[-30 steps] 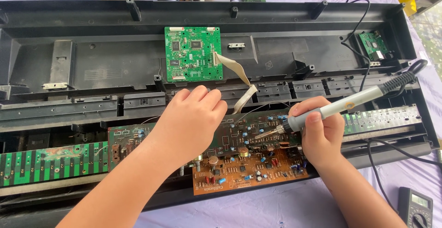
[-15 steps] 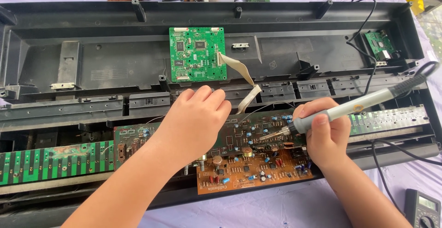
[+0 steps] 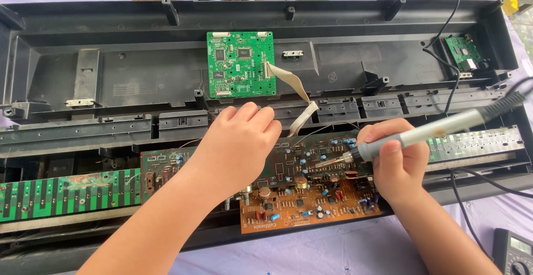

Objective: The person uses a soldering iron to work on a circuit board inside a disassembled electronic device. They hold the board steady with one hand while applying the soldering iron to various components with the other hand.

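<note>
Head view: looks down on an opened black keyboard casing [image 3: 111, 81] lying on a pale cloth, with both bare hands over its front edge
Right hand [image 3: 401, 161]: closed around the grey handle of a soldering iron [image 3: 422, 133], thumb on top, fingers wrapped beneath; a firm grip holding the tool
Soldering iron: handle runs up and to the right toward its black cord; the metal tip points left and down and sits on, or just above, the brown circuit board [image 3: 316, 197] near its upper middle; contact cannot be told for sure
Left hand [image 3: 236, 147]: loosely curled, knuckles up, resting on the left part of the brown circuit board; whether anything is pinched under the fingers cannot be told, as they hide it
Brown circuit board: lies on the casing's front rail between the two hands, crowded with small capacitors and chips, its near edge overhanging toward the person
Green circuit board [image 3: 241, 64]: square, mounted flat in the casing's back half, well behind the hands
Ribbon cable [image 3: 294, 97]: pale, flat, running from the green circuit board's right edge down toward the brown board
Key contact strip [image 3: 66, 194]: long green strip at the left front, with a scorched-looking patch
Small green board [image 3: 463, 53]: at the far right of the casing, with a black wire leading to it
Multimeter [image 3: 513, 253]: partly in view at the bottom right corner, on the cloth
</note>
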